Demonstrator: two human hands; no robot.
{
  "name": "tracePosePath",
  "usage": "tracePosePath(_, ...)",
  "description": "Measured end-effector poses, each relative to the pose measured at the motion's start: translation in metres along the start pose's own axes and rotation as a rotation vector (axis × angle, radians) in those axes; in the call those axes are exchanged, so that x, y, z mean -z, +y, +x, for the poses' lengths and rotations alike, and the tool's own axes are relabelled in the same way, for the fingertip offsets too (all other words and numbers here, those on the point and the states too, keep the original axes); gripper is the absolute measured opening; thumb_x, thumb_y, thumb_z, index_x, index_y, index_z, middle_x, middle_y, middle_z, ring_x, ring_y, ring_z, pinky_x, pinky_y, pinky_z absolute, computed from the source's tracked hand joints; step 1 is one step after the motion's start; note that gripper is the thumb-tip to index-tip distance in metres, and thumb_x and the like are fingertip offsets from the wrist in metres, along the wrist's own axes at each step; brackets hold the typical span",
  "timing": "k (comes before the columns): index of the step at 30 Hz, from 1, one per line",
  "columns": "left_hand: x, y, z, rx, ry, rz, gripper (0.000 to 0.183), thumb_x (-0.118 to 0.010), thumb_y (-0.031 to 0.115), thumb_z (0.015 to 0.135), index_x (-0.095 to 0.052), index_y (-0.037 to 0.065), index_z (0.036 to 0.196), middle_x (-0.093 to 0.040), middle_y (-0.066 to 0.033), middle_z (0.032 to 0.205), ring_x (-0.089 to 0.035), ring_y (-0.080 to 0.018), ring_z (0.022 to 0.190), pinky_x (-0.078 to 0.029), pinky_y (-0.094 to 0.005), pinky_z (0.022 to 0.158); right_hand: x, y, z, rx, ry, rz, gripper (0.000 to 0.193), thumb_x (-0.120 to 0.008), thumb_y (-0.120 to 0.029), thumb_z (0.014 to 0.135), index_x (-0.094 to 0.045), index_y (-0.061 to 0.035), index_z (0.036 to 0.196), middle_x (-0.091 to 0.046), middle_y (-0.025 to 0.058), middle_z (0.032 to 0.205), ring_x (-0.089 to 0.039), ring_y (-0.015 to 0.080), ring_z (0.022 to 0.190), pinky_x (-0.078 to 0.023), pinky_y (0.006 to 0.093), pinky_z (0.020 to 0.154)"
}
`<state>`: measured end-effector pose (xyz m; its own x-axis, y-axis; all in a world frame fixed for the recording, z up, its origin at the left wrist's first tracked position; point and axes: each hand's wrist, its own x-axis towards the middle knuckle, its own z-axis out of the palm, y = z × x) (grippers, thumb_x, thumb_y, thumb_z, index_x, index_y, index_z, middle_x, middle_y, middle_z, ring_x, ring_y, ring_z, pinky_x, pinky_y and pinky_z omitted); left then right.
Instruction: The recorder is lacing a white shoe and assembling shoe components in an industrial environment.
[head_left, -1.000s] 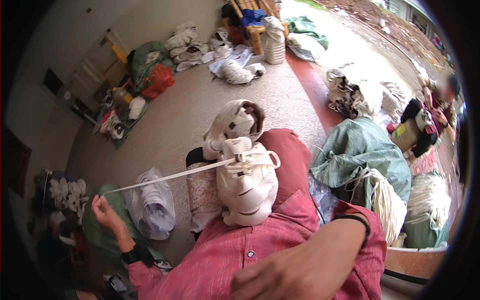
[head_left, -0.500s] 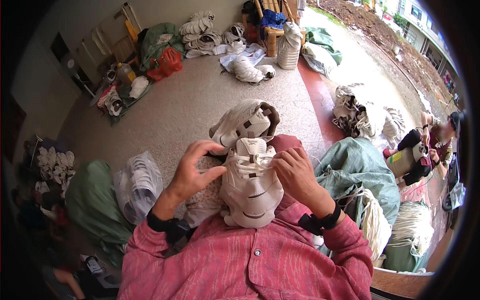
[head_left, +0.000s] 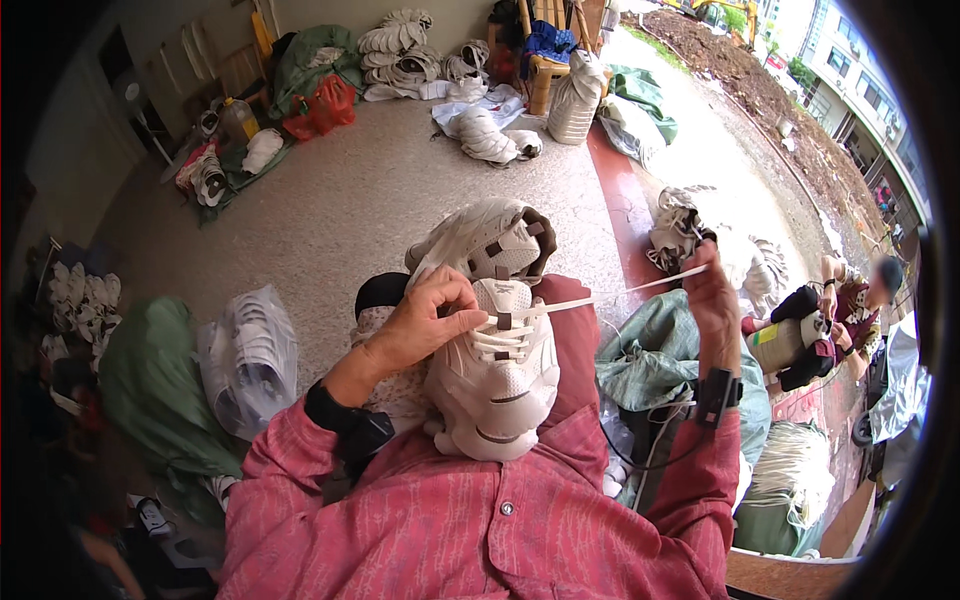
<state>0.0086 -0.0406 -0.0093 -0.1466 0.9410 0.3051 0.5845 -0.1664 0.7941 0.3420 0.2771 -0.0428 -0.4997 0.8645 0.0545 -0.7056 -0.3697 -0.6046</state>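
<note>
A cream shoe upper point(head_left: 497, 385) lies in my lap, toe toward me, with a flat white shoelace point(head_left: 572, 304) threaded across its front. My left hand point(head_left: 425, 325) is closed in a pinch at the lace beside the tongue, on the left side of the upper. Raised out to the right, my right hand point(head_left: 715, 295) pinches the lace's free length, which runs taut and slanting up from the eyelets. Just beyond the upper rests a stack of nested shoe uppers point(head_left: 455, 240), its open end facing right.
A clear plastic bag of uppers point(head_left: 247, 360) and a green sack point(head_left: 155, 385) stand at my left. At my right are another green sack point(head_left: 650, 350) and a thick bundle of white laces point(head_left: 790, 475). A co-worker point(head_left: 840, 310) sits farther right. More stacked uppers point(head_left: 485, 135) lie ahead.
My right hand has moved from the upper out to the right and up, drawing a lace length taut. The left hand's spread fingers have closed at the lacing.
</note>
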Motion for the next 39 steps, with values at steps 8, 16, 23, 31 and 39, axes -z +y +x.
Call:
tracePosePath(8, 0.034, 0.009, -0.018, 0.188, -0.074, -0.163, 0.021, -0.068, 0.023, 0.091, -0.061, 0.005, 0.081, -0.055, 0.0017, 0.077, -0.050, -0.0089, 0.069, -0.043, -0.0241, 0.064, 0.064, 0.018, -0.016, -0.130, 0.417, -0.095, 0.029, -0.051, -0.017, 0.100, -0.054, -0.0076, 0.127, -0.063, 0.0063, 0.127, -0.063, 0.0221, 0.112, -0.051, 0.0396, 0.094)
tracePosePath(16, 0.116, -0.018, -0.086, 0.718, -0.186, -0.202, 0.020, -0.059, 0.021, 0.095, -0.067, 0.009, 0.082, -0.054, 0.0074, 0.068, -0.045, -0.0007, 0.059, -0.032, -0.0171, 0.051, 0.151, -0.053, -0.042, -0.008, 0.396, -0.051, 0.024, -0.061, -0.014, 0.094, -0.063, -0.0049, 0.116, -0.069, 0.0057, 0.113, -0.066, 0.0157, 0.101, -0.052, 0.0328, 0.090)
tracePosePath(23, 0.091, -0.016, -0.071, 0.118, -0.103, 0.543, 0.017, -0.066, 0.017, 0.086, -0.067, 0.002, 0.094, -0.065, -0.0075, 0.088, -0.062, -0.0182, 0.080, -0.048, -0.0292, 0.071, 0.157, -0.061, -0.060, 0.021, 0.321, 0.004, 0.021, -0.056, -0.009, 0.097, -0.059, 0.0002, 0.116, -0.057, -0.0016, 0.075, -0.047, 0.0073, 0.057, -0.038, 0.0203, 0.051)
tracePosePath(31, 0.006, 0.041, 0.044, -0.107, -0.219, -0.051, 0.011, -0.066, 0.005, 0.087, -0.065, 0.001, 0.097, -0.065, -0.0040, 0.086, -0.062, -0.0107, 0.079, -0.049, -0.0250, 0.071, -0.064, 0.094, -0.064, -0.119, 0.042, -0.863, 0.020, -0.063, -0.020, 0.095, -0.066, -0.0016, 0.102, -0.065, 0.0012, 0.077, -0.050, 0.0027, 0.056, -0.040, 0.0180, 0.048)
tracePosePath(39, -0.017, -0.002, 0.072, 0.375, -0.483, -0.418, 0.009, -0.065, 0.011, 0.090, -0.066, 0.002, 0.095, -0.064, 0.0009, 0.079, -0.055, -0.0033, 0.066, -0.043, -0.0175, 0.054, -0.111, 0.152, -0.063, -0.273, -0.339, -0.808, 0.018, -0.057, -0.024, 0.099, -0.062, -0.0071, 0.099, -0.050, -0.0072, 0.071, -0.045, 0.0009, 0.059, -0.034, 0.0170, 0.047)
